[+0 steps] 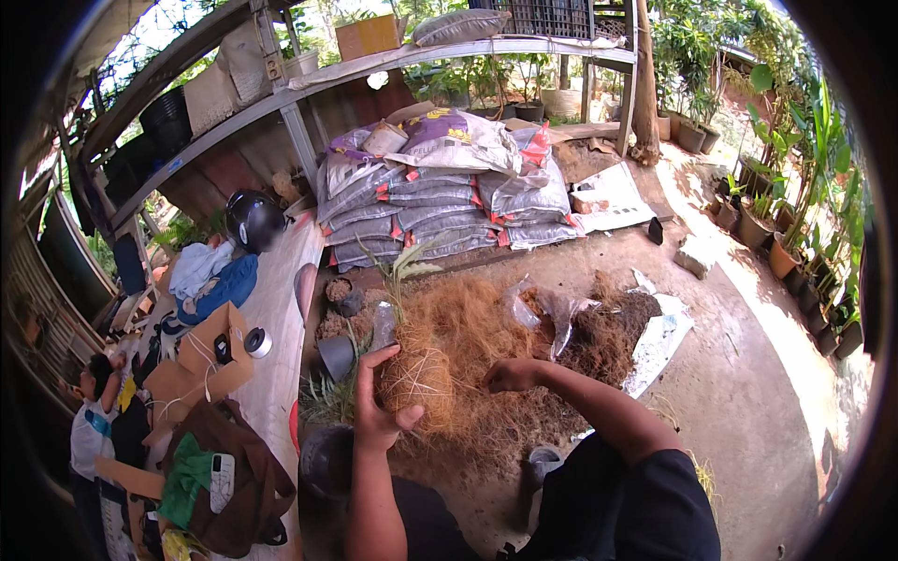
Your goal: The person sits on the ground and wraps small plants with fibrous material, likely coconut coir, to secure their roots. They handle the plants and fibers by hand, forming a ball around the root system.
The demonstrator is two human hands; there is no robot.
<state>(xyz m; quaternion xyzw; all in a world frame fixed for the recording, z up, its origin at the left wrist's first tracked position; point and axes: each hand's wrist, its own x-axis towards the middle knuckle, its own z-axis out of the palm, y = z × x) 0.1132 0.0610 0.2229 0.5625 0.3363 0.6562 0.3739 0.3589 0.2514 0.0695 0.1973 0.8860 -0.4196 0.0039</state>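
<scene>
My left hand (377,414) is wrapped around a rounded root ball of brown coconut fibre (421,379), its thumb at the near side. Pale string criss-crosses the ball's surface. A green leafy plant (401,270) rises from the top, tilted slightly left. Right of the ball, my right hand (515,375) has its fingers pinched together, and a light string (466,385) runs from the ball to them. Beneath both hands spreads a heap of loose coconut fibre (456,308).
Dark potting material (610,336) lies on plastic sheeting to the right. Stacked filled sacks (442,203) stand behind the heap. Black pots (328,459) sit at the left, beside a table (277,315) with a brown bag (231,463) and open cardboard box (210,350). Another person (95,414) is at far left.
</scene>
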